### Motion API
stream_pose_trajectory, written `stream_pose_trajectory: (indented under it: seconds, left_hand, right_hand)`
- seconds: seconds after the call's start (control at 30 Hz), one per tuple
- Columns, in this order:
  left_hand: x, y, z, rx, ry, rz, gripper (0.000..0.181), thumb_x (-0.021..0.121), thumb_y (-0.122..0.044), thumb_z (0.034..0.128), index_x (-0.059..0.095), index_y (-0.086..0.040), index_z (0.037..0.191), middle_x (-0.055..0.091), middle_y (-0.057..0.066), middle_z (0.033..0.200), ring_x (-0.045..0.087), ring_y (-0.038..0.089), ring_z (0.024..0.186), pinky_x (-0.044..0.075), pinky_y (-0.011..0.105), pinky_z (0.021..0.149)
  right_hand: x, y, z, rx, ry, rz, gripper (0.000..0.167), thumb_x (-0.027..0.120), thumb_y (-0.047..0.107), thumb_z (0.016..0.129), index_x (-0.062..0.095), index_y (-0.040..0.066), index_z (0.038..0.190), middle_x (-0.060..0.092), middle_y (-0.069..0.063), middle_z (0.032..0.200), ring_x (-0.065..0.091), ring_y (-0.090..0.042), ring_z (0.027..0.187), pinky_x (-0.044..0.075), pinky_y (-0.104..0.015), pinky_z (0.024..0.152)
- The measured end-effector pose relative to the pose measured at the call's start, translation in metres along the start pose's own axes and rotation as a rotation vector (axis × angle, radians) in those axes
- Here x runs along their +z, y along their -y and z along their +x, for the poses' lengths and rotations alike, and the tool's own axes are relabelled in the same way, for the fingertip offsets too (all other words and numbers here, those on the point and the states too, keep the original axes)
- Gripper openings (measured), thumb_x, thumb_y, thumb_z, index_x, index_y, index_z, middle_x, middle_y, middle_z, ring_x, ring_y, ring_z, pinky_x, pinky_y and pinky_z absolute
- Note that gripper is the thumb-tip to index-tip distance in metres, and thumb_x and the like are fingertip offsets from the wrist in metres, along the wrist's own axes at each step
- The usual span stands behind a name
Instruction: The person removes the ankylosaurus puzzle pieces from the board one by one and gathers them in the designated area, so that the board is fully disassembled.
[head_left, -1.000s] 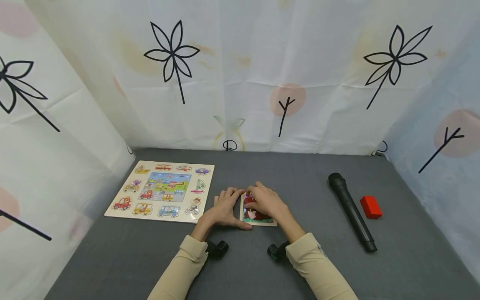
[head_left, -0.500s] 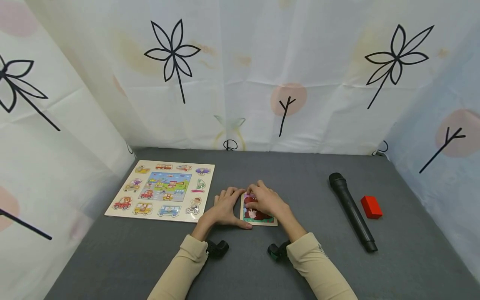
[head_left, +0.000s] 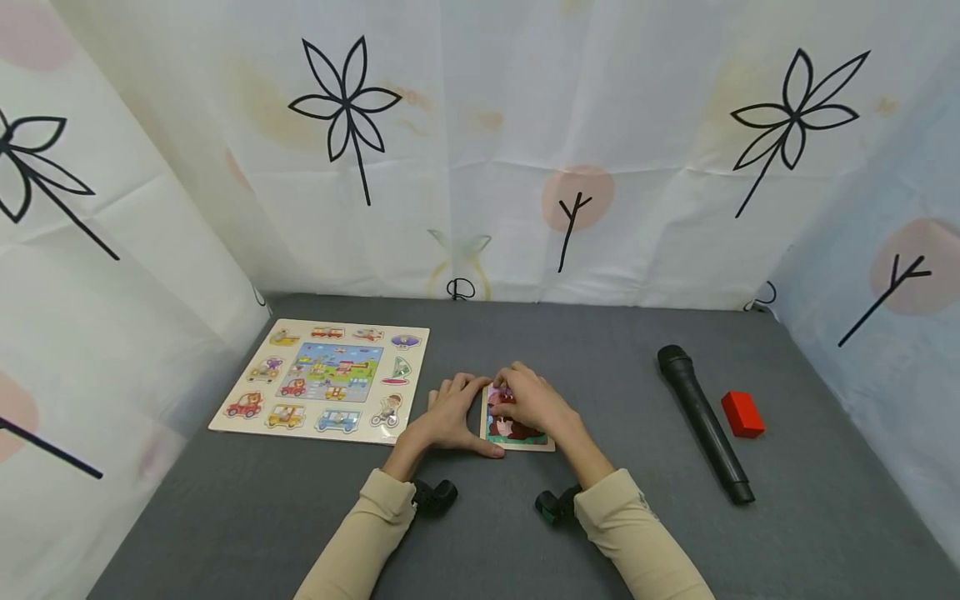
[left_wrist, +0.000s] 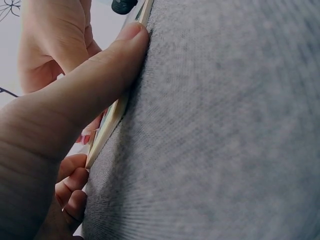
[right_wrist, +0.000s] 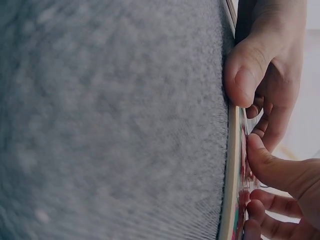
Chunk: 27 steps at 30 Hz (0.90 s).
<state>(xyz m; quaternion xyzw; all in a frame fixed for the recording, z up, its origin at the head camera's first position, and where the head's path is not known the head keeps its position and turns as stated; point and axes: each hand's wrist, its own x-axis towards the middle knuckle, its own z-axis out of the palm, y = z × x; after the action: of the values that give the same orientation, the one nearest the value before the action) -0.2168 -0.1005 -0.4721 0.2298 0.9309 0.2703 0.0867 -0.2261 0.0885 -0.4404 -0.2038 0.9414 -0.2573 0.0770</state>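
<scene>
- Your head view is bright, evenly lit.
- Your wrist views look dimmer.
- In your right wrist view, the bench [right_wrist: 110, 120] blurs toward frame left.

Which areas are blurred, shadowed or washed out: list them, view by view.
Head view: fairly evenly lit, with the black microphone and red block clearly outlined; left wrist view: gray cloth soft toward the right, a dark shadow beside the small puzzle board; right wrist view: cloth blurred at far left, pale backdrop washed out at right.

Small pale-edged picture board [head_left: 513, 431], flat on tabletop [head_left: 487, 542].
</scene>
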Motion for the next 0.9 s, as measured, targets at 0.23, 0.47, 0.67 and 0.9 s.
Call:
stream_pose_trajectory:
  seconds: [0.23, 0.47, 0.67, 0.9]
  left_hand:
    - [0.0018, 0.0017, 0.0006, -0.005, 0.004, 0.002, 0.109, 0.092, -0.058, 0.0642, 0.043, -0.019, 0.154, 0.046, 0.010, 0.144, 0.042, 0.032, 0.129, 0.031, 0.042, 0.088]
    - [0.0005, 0.0003, 0.0009, -0.012, 0.010, 0.012, 0.111, 0.092, -0.059, 0.0645, 0.041, -0.019, 0.155, 0.046, 0.010, 0.144, 0.042, 0.033, 0.129, 0.031, 0.041, 0.088]
    - [0.0004, 0.0007, 0.0013, -0.020, 0.015, 0.014, 0.111, 0.092, -0.059, 0.0641, 0.042, -0.020, 0.155, 0.045, 0.010, 0.144, 0.041, 0.034, 0.131, 0.031, 0.041, 0.088]
    - [0.0020, 0.0019, 0.0012, -0.017, 0.010, 0.014, 0.110, 0.092, -0.059, 0.0642, 0.042, -0.019, 0.154, 0.045, 0.011, 0.143, 0.042, 0.034, 0.129, 0.031, 0.041, 0.087]
  right_hand:
    - [0.0006, -0.0021, -0.0004, -0.059, -0.019, 0.028, 0.035, 0.080, 0.018, 0.090, 0.067, 0.004, 0.119, 0.067, -0.012, 0.119, 0.064, -0.028, 0.106, 0.051, -0.050, 0.095]
    - [0.0000, -0.0052, -0.0025, -0.076, -0.012, 0.026, 0.040, 0.078, 0.019, 0.092, 0.067, 0.005, 0.127, 0.067, -0.013, 0.120, 0.064, -0.029, 0.104, 0.049, -0.055, 0.094]
    - [-0.0016, -0.0064, -0.0037, -0.087, 0.003, 0.024, 0.034, 0.073, 0.011, 0.095, 0.068, 0.005, 0.128, 0.064, -0.014, 0.121, 0.063, -0.030, 0.107, 0.052, -0.049, 0.093]
    - [-0.0002, -0.0060, -0.0037, -0.059, 0.011, 0.019, 0.035, 0.070, 0.003, 0.095, 0.068, 0.005, 0.130, 0.061, -0.015, 0.119, 0.061, -0.028, 0.104, 0.053, -0.046, 0.090]
